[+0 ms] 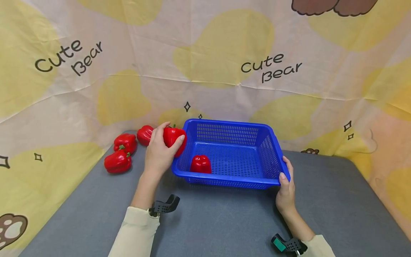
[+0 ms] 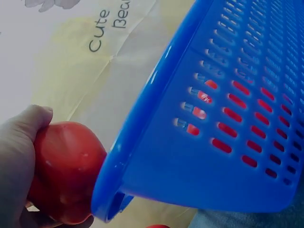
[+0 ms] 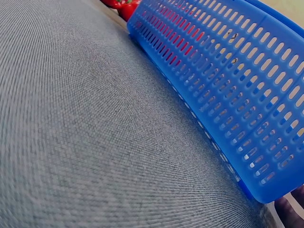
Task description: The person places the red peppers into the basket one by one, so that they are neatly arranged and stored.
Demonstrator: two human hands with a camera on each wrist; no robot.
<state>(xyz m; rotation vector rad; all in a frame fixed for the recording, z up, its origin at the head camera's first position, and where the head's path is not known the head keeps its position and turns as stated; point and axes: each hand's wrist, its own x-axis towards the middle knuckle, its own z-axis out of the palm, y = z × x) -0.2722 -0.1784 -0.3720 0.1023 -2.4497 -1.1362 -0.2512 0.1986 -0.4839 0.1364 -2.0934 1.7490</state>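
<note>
My left hand (image 1: 159, 152) grips a red bell pepper (image 1: 174, 138) at the left rim of a blue plastic basket (image 1: 224, 180). In the left wrist view that bell pepper (image 2: 71, 166) sits between thumb and fingers, right beside the basket rim (image 2: 137, 114). Inside the basket, near its front left corner, lies another red bell pepper (image 1: 201, 164). My right hand (image 1: 285, 191) holds the basket's right end, thumb over the rim. The right wrist view catches only dark fingertips (image 3: 289, 213) at the basket's lower corner.
Left of the basket, three red bell peppers lie on the grey table (image 1: 218, 221): one near the back (image 1: 145, 135), one beside it (image 1: 125, 143) and one in front (image 1: 117, 161). A printed cloth (image 1: 218, 53) hangs behind the table.
</note>
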